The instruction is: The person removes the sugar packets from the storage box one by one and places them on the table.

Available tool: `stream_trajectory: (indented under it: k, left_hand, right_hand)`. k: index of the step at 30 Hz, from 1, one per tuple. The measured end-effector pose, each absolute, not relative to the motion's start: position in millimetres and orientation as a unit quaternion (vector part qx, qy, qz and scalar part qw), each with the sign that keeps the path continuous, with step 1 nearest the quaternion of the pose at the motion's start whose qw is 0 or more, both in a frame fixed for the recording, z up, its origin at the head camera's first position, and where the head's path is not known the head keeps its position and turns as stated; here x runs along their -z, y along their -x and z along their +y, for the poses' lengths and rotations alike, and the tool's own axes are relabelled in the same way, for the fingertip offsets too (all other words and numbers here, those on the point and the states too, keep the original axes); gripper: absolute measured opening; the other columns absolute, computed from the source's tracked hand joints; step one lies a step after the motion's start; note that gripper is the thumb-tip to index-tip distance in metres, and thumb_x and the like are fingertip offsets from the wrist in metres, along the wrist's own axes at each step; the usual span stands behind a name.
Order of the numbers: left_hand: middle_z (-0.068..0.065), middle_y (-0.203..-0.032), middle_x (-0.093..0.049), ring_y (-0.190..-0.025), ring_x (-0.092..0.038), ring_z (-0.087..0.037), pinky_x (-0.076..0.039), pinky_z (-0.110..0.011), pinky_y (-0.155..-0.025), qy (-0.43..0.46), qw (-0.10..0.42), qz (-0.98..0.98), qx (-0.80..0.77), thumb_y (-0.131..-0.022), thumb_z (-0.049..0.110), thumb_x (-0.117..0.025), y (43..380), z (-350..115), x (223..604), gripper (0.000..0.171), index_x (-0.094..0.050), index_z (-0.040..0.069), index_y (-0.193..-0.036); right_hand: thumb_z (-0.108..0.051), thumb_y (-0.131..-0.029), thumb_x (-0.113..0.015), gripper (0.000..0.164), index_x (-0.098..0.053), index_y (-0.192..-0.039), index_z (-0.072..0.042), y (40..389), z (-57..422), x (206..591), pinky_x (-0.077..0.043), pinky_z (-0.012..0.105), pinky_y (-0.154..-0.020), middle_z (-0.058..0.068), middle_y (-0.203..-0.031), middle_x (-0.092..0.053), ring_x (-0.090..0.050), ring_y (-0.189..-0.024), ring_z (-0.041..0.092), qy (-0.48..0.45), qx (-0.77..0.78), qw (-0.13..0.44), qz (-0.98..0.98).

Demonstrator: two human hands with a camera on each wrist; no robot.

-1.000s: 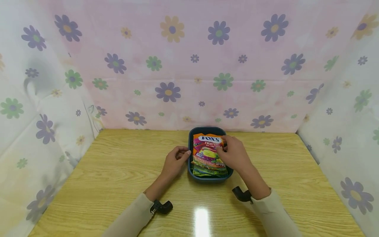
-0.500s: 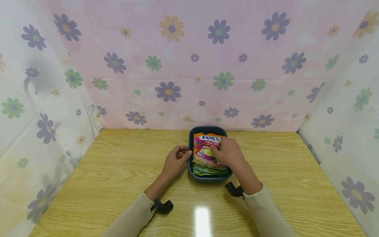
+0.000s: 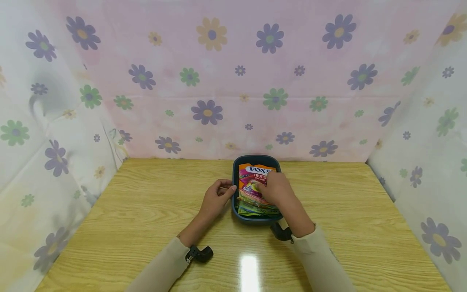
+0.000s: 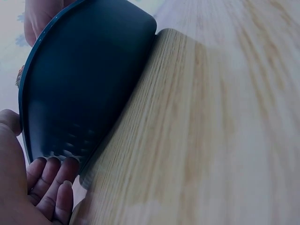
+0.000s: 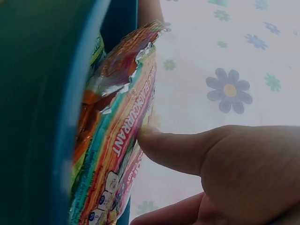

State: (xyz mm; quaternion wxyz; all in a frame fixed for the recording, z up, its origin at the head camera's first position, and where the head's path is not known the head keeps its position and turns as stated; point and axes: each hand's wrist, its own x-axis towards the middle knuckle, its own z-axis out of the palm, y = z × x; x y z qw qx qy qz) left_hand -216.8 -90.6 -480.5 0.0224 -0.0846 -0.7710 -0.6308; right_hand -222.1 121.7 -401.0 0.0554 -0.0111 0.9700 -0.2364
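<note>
A dark blue-green container point(image 3: 235, 213) with rounded corners stands on the table, filled with candy bags. On top lies a pink and orange Fox's Fruits candy bag point(image 3: 251, 178), with a green-edged bag point(image 3: 251, 211) showing under its near end. At the container's left side my left hand point(image 3: 217, 198) holds it, thumb at the rim and fingertips against the outer wall, as the left wrist view shows. My right hand point(image 3: 279, 190) lies over the right part of the top bag; in the right wrist view its straight thumb point(image 5: 171, 145) touches the bag's face. Some right fingers are hidden.
The wooden table point(image 3: 164, 182) meets a flowered cloth backdrop point(image 3: 233, 101) close behind the container. Flowered cloth also hangs on the left and right sides. A black wrist mount point(image 3: 200, 254) sticks out from the left sleeve, another point(image 3: 281, 232) from the right.
My right hand has slid left from the bag's right edge, over its printed front, the forearm shifting left too. My left hand and the container have hardly moved.
</note>
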Motion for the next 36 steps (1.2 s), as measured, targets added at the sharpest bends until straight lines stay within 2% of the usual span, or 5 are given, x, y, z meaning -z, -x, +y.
stream_trajectory:
  k: [11, 14, 22, 29, 36]
  left_hand:
    - [-0.018, -0.116, -0.071, -0.099, -0.071, -0.033, -0.053, -0.026, -0.079, 0.087, 0.01, -0.77, 0.632, -0.106, 0.019, -0.069, 214, -91, 478, 0.03, -0.067, -0.001, -0.128]
    - [-0.017, -0.116, -0.071, -0.097, -0.071, -0.029, -0.053, -0.026, -0.08, 0.087, 0.008, -0.77, 0.632, -0.106, 0.019, -0.069, 214, -91, 479, 0.03, -0.067, 0.0, -0.128]
    - [-0.018, -0.114, -0.072, -0.094, -0.069, -0.017, -0.053, -0.026, -0.081, 0.09, 0.001, -0.771, 0.631, -0.106, 0.02, -0.068, 214, -92, 476, 0.031, -0.066, -0.001, -0.129]
    - [-0.02, -0.114, -0.071, -0.095, -0.07, -0.024, -0.053, -0.024, -0.078, 0.096, 0.002, -0.769, 0.632, -0.107, 0.018, -0.067, 214, -92, 476, 0.031, -0.066, -0.003, -0.129]
    - [-0.019, -0.115, -0.071, -0.091, -0.069, -0.019, -0.052, -0.024, -0.078, 0.098, 0.009, -0.77, 0.631, -0.107, 0.018, -0.067, 214, -91, 477, 0.03, -0.066, -0.003, -0.128]
  right_hand:
    - [-0.039, -0.098, -0.078, 0.065, -0.059, -0.127, 0.018, 219, 121, 405, -0.055, 0.051, -0.098, 0.03, -0.121, -0.063, -0.062, -0.11, 0.04, 0.012, 0.228, 0.045, 0.973]
    - [-0.04, -0.098, -0.078, 0.069, -0.058, -0.128, 0.019, 219, 122, 405, -0.055, 0.051, -0.099, 0.033, -0.127, -0.06, -0.061, -0.112, 0.041, 0.008, 0.231, 0.046, 0.972]
    - [-0.04, -0.094, -0.082, 0.061, -0.064, -0.116, 0.014, 221, 125, 405, -0.058, 0.048, -0.085, 0.028, -0.114, -0.063, -0.061, -0.103, 0.037, 0.003, 0.262, 0.035, 0.964]
    - [-0.041, -0.091, -0.085, 0.052, -0.064, -0.103, 0.005, 226, 130, 410, -0.051, 0.035, -0.059, 0.014, -0.086, -0.066, -0.062, -0.072, 0.026, 0.002, 0.306, 0.045, 0.951]
    - [-0.047, -0.089, -0.086, 0.07, -0.058, -0.124, 0.007, 235, 141, 420, -0.058, 0.043, -0.076, 0.018, -0.107, -0.067, -0.067, -0.091, 0.03, -0.006, 0.351, 0.071, 0.934]
